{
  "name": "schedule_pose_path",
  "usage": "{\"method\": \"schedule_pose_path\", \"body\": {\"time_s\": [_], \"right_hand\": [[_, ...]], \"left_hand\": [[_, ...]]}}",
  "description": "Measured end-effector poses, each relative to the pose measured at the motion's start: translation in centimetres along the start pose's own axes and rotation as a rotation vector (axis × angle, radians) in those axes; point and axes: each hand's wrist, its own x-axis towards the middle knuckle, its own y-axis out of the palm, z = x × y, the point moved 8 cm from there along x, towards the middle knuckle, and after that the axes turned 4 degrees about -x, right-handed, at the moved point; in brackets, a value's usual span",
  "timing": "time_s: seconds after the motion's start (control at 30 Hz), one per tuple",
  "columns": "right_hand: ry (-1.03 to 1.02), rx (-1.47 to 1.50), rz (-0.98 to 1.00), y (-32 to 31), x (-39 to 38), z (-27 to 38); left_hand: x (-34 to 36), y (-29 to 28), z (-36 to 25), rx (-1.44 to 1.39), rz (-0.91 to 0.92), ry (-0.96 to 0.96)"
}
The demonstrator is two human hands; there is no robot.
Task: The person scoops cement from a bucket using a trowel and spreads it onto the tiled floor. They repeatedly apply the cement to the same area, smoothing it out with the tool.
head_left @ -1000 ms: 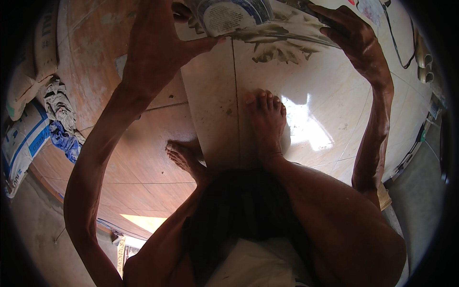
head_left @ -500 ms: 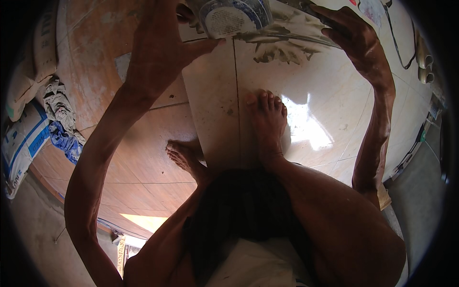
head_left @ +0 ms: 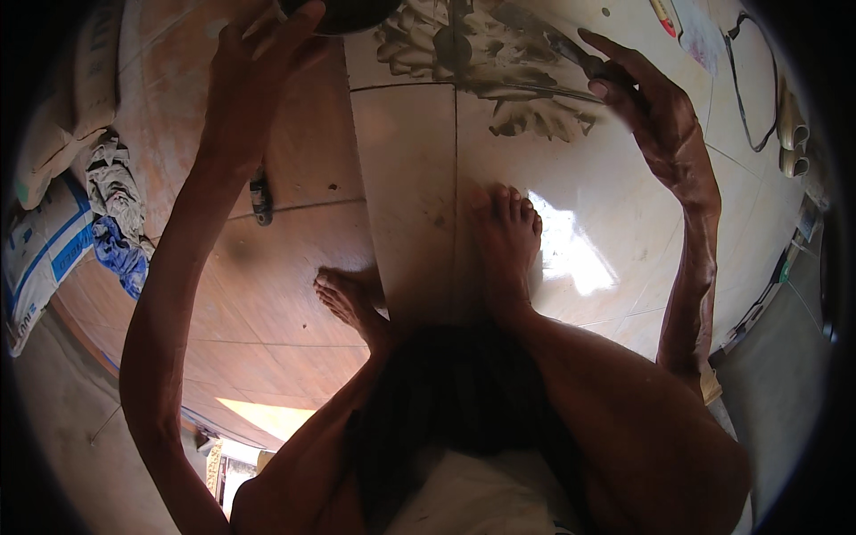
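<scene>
My left hand [head_left: 267, 67] grips a dark round container [head_left: 343, 12] by its side at the top edge, where the frame cuts most of it off. My right hand [head_left: 646, 102] is closed around the dark handle of a putty knife [head_left: 566, 46]. Its blade points up and left, over a wet grey-brown smear [head_left: 544, 116]. That smear spreads in streaks across the pale floor tiles [head_left: 406, 169] and their joints. Between the hands, the dark joint lines cross near the smear.
A tool with a dark handle [head_left: 260, 201] lies beside my left forearm. Printed sacks [head_left: 53, 250] and crumpled blue-and-white wrapping [head_left: 120, 254] sit at left. A black cord [head_left: 740, 89], slippers [head_left: 791, 138] and a red-tipped tool [head_left: 662, 18] lie at right. My bare feet [head_left: 508, 232] stand on the tiles.
My left hand has moved left and up with the container, which is tilted so its label no longer shows. More of the smear is uncovered. The right hand has shifted slightly left and down.
</scene>
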Motion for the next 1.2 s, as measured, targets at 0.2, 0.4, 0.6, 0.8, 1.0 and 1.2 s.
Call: {"method": "schedule_pose_path", "body": {"time_s": [0.2, 0.4, 0.6, 0.8, 1.0, 1.2], "right_hand": [[-0.075, 0.128, -0.014, 2.2, 0.5, -0.5], [-0.164, 0.048, -0.068, 2.7, 0.3, 0.0], [-0.137, -0.276, -0.110, 0.8, 1.0, 4.8], [-0.076, 0.058, -0.189, 0.8, 0.6, -0.7], [-0.181, 0.462, -0.258, 2.9, 2.4, 2.1], [-0.219, 0.221, -0.355, 6.1, 2.7, 0.1]], "left_hand": [[-1.4, -3.9, 2.1, -0.183, -0.174, -0.259], [-2.7, -6.5, 3.4, -0.219, -0.245, -0.279], [-4.0, -7.9, 4.9, -0.220, -0.277, -0.309], [-4.1, -7.3, 5.7, -0.244, -0.301, -0.342], [-4.3, -7.6, 6.7, -0.220, -0.292, -0.393], [-3.8, -7.0, 6.6, -0.217, -0.256, -0.317]]}}
